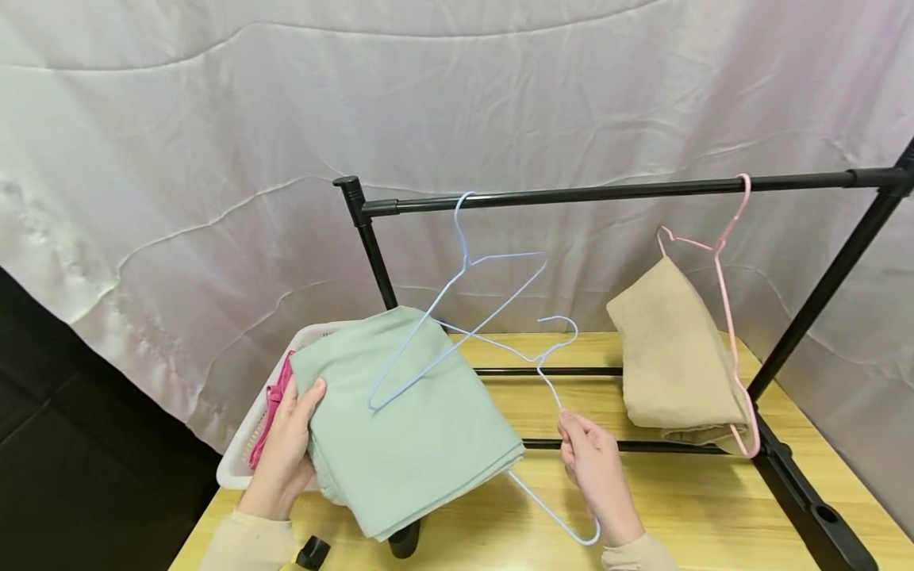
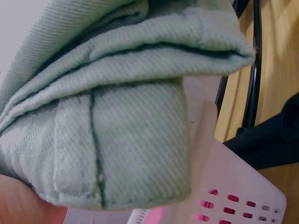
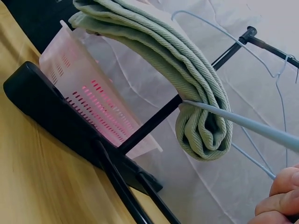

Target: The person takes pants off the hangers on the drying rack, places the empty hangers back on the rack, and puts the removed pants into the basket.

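Note:
Folded pale green trousers [image 1: 407, 428] lie across my left hand [image 1: 289, 436], which grips their left edge with the thumb on top and the fingers hidden beneath. A belt loop [image 2: 74, 144] shows on the cloth in the left wrist view. My right hand [image 1: 596, 468] pinches the side of a light blue hanger [image 3: 252, 124]. In the right wrist view, the hanger's bar reaches into the fold of the trousers near their rolled end. Another blue hanger [image 1: 462, 238] hangs bare from the black rail and overlaps the trousers in the head view.
A black rack rail [image 1: 571, 193] crosses the wooden table [image 1: 685, 496]. At its right end a pink hanger [image 1: 723, 289] carries folded beige cloth [image 1: 674, 357]. A white basket [image 1: 232, 468] with something pink [image 1: 267, 416] inside stands left, near a small black piece [image 1: 312, 551].

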{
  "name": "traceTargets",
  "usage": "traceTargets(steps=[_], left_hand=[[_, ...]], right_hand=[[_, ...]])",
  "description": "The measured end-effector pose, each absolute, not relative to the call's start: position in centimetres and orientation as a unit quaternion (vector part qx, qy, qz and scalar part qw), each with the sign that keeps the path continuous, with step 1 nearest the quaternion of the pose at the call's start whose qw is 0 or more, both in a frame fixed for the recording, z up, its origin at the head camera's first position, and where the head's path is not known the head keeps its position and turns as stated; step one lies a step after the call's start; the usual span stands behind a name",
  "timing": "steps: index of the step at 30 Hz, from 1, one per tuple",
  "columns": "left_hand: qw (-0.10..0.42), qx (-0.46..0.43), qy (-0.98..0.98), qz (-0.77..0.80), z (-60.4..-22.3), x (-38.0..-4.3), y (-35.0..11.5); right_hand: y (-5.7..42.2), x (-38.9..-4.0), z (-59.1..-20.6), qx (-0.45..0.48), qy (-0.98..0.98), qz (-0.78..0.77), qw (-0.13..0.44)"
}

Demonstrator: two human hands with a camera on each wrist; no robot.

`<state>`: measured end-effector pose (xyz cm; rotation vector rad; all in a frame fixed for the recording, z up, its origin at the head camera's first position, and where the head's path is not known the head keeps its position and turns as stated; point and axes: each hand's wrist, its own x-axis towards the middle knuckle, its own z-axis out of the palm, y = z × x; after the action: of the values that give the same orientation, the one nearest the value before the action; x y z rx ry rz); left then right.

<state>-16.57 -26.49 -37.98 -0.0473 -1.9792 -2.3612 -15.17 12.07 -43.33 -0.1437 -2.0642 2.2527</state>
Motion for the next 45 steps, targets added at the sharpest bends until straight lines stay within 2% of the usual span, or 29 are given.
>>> traceTargets(steps=[6, 15, 20, 23, 27, 38, 45], left_hand=[[0.025, 0.005, -0.651, -0.759, -38.1, -16.0, -26.6], [0.05, -0.027, -0.666, -0.744, -36.8, -14.9, -27.3], [0.071, -0.015, -0.68, -0.729, -35.6, -14.5, -29.0], [0.067, 0.001, -0.705, -0.706, -34.7, -14.4, -30.3], [0.05, -0.012, -0.741, -0.67, -33.7, -14.7, -31.1], [0.068, -0.085, -0.753, -0.649, -31.4, -14.3, -31.8], [0.078, -0.092, -0.753, -0.647, -30.0, -14.1, -32.8]], right_hand=[[12.1, -15.0, -43.8, -0.047, -0.673, 0.738, 0.034], [12.4, -15.0, -44.2, -0.041, -0.68, 0.732, 0.036], [13.9, -15.4, -44.4, -0.061, -0.687, 0.722, 0.062], [14.7, -15.6, -44.3, -0.056, -0.697, 0.71, 0.084], [14.8, -15.6, -44.0, -0.039, -0.712, 0.696, 0.087], [15.1, -15.4, -44.3, -0.048, -0.714, 0.695, 0.076], [15.1, -15.3, -44.2, -0.04, -0.716, 0.692, 0.082]])
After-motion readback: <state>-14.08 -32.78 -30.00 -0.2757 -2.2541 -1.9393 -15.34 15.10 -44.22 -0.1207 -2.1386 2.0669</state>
